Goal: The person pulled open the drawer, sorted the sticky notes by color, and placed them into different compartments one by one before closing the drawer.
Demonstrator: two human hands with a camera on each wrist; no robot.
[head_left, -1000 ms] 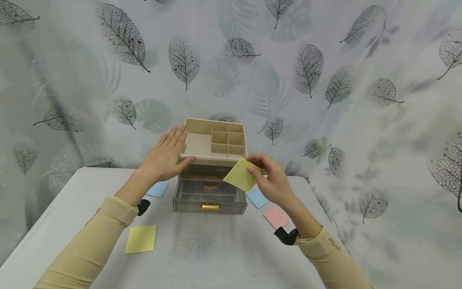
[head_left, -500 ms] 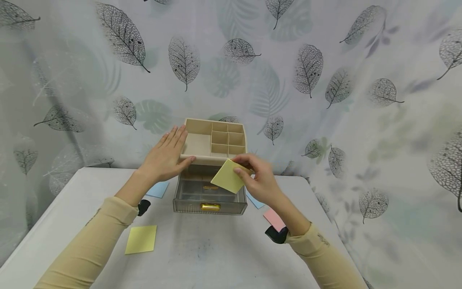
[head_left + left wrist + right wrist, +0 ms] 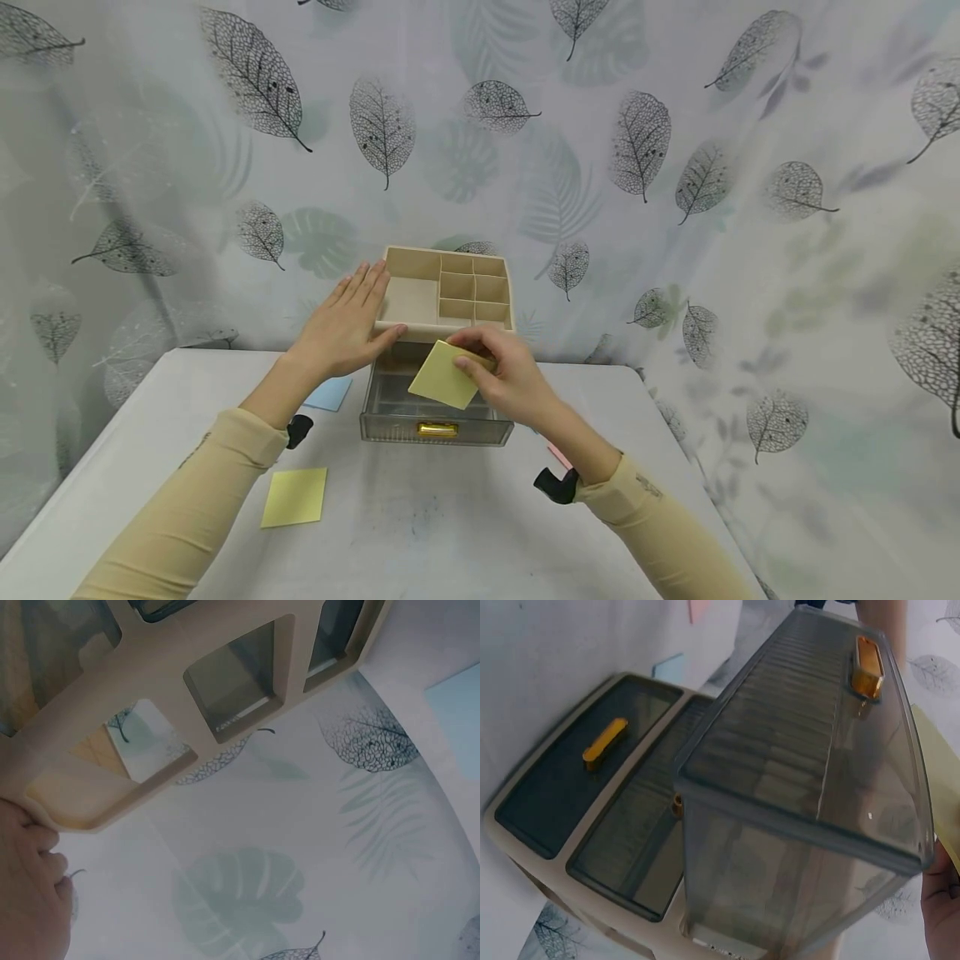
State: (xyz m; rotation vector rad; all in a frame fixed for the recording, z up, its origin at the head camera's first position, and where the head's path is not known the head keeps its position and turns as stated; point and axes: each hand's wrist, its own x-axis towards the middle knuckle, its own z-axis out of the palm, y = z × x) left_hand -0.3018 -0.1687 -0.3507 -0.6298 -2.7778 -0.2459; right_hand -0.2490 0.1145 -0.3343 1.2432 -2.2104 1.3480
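The right hand (image 3: 504, 379) pinched a square yellow sticky note (image 3: 444, 375) between thumb and fingers, holding it tilted just above the pulled-out smoky transparent drawer (image 3: 420, 400) of a beige plastic desk organiser (image 3: 442, 292). The left hand (image 3: 341, 329) lay flat, fingers straight, against the organiser's left side, on the white table (image 3: 450, 517).

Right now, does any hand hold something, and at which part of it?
The right hand pinches a yellow sticky note at its right edge, above the open drawer. The left hand holds nothing; it rests against the left side of the organizer.
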